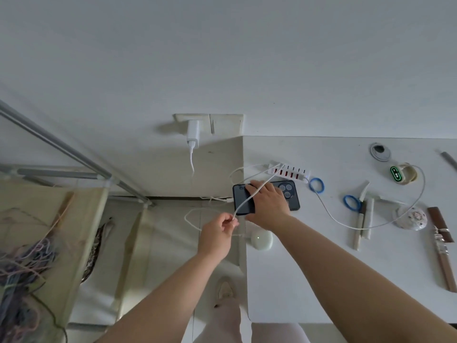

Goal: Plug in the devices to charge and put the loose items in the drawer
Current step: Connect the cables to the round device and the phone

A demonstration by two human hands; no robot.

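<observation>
Honestly, right hand [268, 203] pinning the phone [265, 199] flat, left hand [218, 233] pinching the cable [249, 196]: guide its plug straight into the phone's 9 o'clock end.

White-walled room corner with a desk and a fabric rack

A plain white wall [222, 58] fills the upper half, evenly lit. At 12 o'clock of centre a wall socket plate [209, 122] sits on it. A white desk [346, 280] spreads from centre toward 4 o'clock, with a round cable hole [379, 151] near its far edge. At 8 o'clock stands a metal-framed rack [74, 154] with beige fabric shelves, over a pale tiled floor [170, 243].
</observation>
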